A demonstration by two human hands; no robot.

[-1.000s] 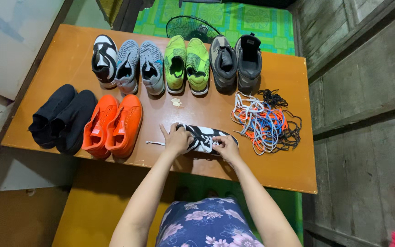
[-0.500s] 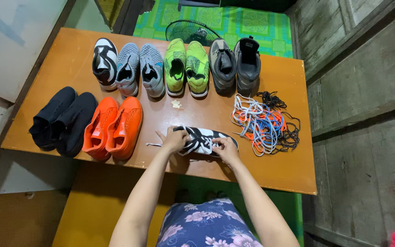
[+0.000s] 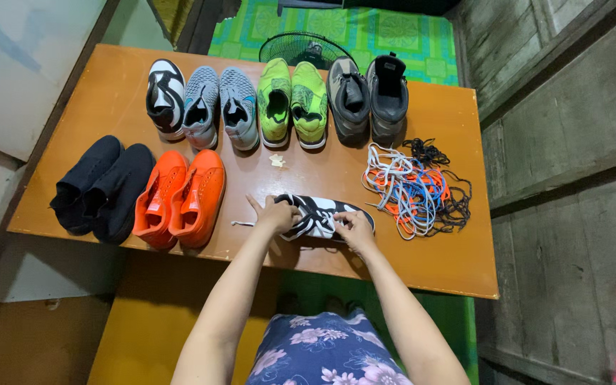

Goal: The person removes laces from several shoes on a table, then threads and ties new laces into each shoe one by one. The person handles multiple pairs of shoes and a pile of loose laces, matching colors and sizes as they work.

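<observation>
The black-and-white shoe (image 3: 320,215) lies on its side near the front edge of the orange worktop (image 3: 436,260), toe pointing right, with both hands on it. Going from the left: a pair of black shoes (image 3: 98,184) sits at the worktop's left end, just beside a pair of orange shoes (image 3: 181,197). A loose white lace end (image 3: 242,223) trails from the shoe toward the orange pair. The left hand (image 3: 274,214) rests on the shoe's heel end, fingers curled down over it in a closed grip on the shoe. The right hand (image 3: 354,228) sits at the toe end, fingertips pinched at the white lacing; whether they pinch a lace or only press on it is too small to tell. Right of the shoe lies a tangled pile of laces (image 3: 415,189), white, blue, orange and black. Along the back edge stand a single black-and-white shoe (image 3: 165,97), a grey pair (image 3: 220,107), a lime-green pair (image 3: 291,102) and a dark grey pair (image 3: 368,97).
</observation>
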